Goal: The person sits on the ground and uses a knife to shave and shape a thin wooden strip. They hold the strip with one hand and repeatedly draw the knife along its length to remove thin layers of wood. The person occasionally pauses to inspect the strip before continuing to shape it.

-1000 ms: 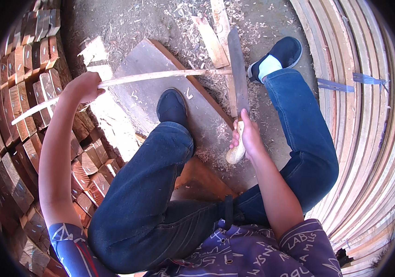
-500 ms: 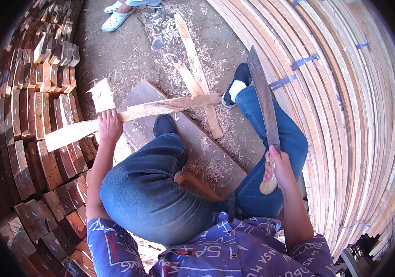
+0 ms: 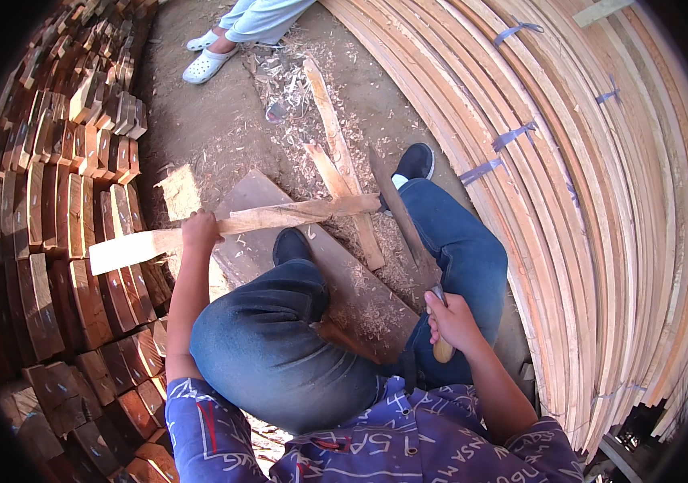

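Observation:
My left hand (image 3: pixel 201 231) is closed round a pale wooden slat (image 3: pixel 280 215), broad at its left end and narrower toward the right. The slat lies slantwise across a dark board (image 3: pixel 344 278) near my shoe. My right hand (image 3: pixel 450 322) grips the wooden handle of a machete (image 3: pixel 408 221). Its long, worn blade points away from me, with the tip just right of the slat's far end. A gap between blade and slat cannot be made out for sure. Two rough wood strips (image 3: pixel 330 109) lie on the ground beyond the slat.
Stacked cut boards (image 3: pixel 78 241) rise on my left. Long planks bound with blue ties (image 3: pixel 553 177) line my right side. Wood shavings (image 3: pixel 288 72) litter the dirt ground. Another person's feet in pale clogs (image 3: pixel 209 66) are at the far left.
The machete has swung left and lower, from over my right leg to beside the slat's right end. My left hand keeps its hold. More of the other person's legs shows.

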